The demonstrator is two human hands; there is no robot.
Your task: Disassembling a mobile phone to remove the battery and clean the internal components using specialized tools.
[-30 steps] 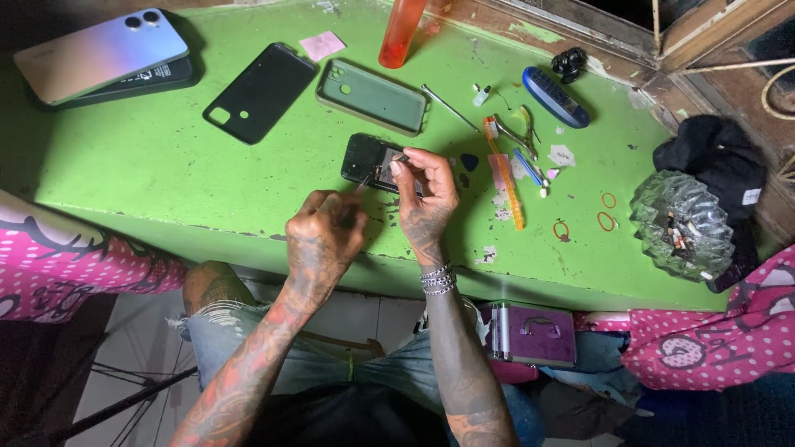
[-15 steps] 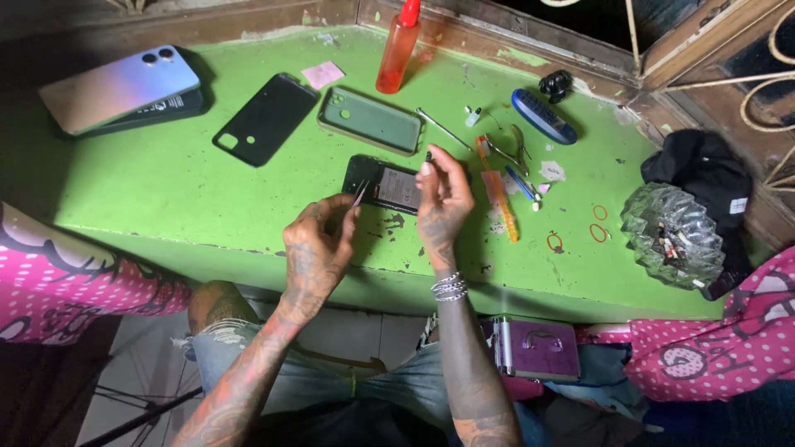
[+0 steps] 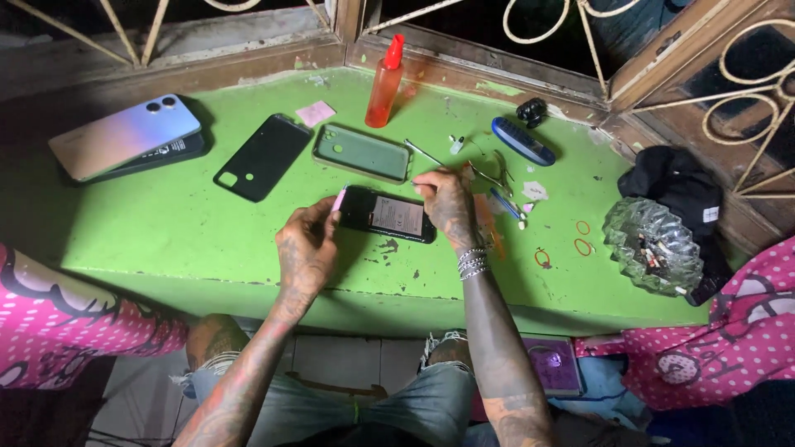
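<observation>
Opened phone [image 3: 387, 214] lying crosswise on green worktop [image 3: 166, 240], left hand [image 3: 305, 248] pinching pink pick [image 3: 338, 199] at its left end (nearer), right hand [image 3: 447, 207] pressing its right end.

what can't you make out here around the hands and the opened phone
Head view only:
- Opened phone: internal parts too small and dim to tell.
- Left hand: most of the pink tool is hidden by its fingers.
- Right hand: covers the phone's right end.
- Glass ashtray: contents too small.
</observation>
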